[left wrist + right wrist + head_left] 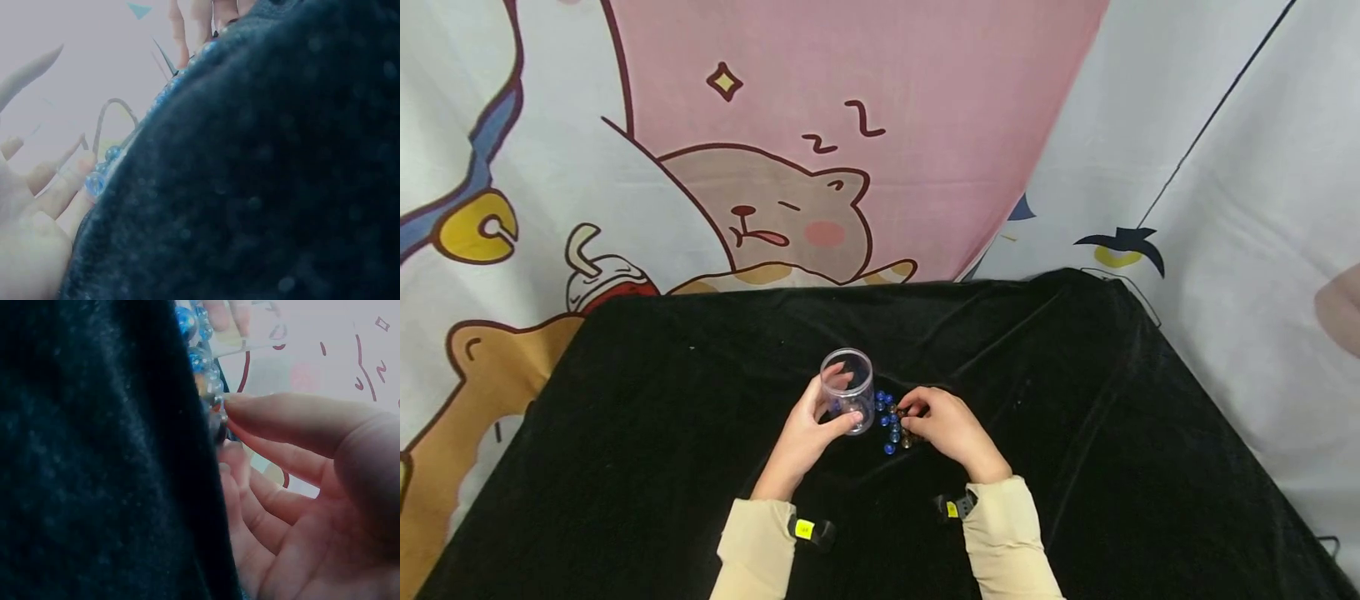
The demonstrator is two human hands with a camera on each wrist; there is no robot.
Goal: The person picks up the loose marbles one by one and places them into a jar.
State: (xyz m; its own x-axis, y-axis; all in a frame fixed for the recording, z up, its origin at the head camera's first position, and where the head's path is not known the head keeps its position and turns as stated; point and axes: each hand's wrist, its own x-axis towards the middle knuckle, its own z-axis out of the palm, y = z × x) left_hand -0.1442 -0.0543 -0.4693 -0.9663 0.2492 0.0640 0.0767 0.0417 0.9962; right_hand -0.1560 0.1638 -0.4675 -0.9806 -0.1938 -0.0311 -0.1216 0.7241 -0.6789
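Note:
My left hand [808, 429] holds a clear plastic jar [847, 379], thumb in front and fingers behind it. The jar stands upright with its round mouth up; bluish spots show low in it, too small to make out. Beside it on the black cloth lies a cluster of blue and brown glass marbles [890, 421]. My right hand [951, 423] is at the right side of the cluster, fingers bent, thumb and forefinger tips among the brown marbles. In the right wrist view, a dark marble [217, 428] lies by the thumb tip; whether it is pinched is unclear.
Black velvety cloth [662, 483] covers the table, with soft folds toward the back right. Behind it hangs a cartoon-print curtain [962, 125]. A single blue marble [890, 449] lies at the near end of the cluster.

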